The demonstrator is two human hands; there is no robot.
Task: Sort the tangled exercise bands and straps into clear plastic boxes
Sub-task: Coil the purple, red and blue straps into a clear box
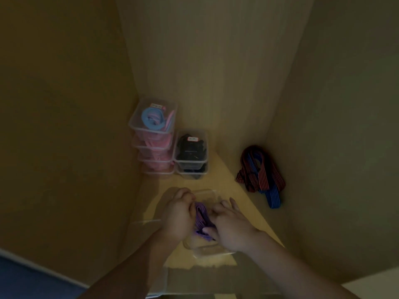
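Room: the dim inside of a cupboard, closed in by a pale wood-grain back panel [216,67], a darker left side panel [64,108] and a right side panel [336,108]. A patch of blue floor [23,279] shows outside it at the lower left.
Surface: a light yellow wooden shelf board [222,180], brightest round the hands and narrowing toward the back.
Left hand: the left hand [177,214] has its fingers curled round the left side of a purple ribbed elastic band [200,216].
Right hand: the right hand [232,228] grips the near end of the same band with the thumb laid on top. One finger is straight and points away.
Purple band: bunched between the two hands, over an open clear plastic box [208,248] at the front of the shelf. Whether it touches the box floor cannot be told.
Corner stack: a tall stack of clear plastic boxes [154,128] stands against the left panel. The top one holds light blue and pink bands, the lower ones pink.
Second stack: just beside it, a low stack of two clear boxes [191,156] holds black straps, with a small white label on top.
Loose pile: a tangle of red-striped and blue-striped straps [261,171] lies by the right panel, well apart from the boxes.
Front edge: a blurred clear plastic piece [194,281] lies under the forearms. Lid or box, I cannot tell.
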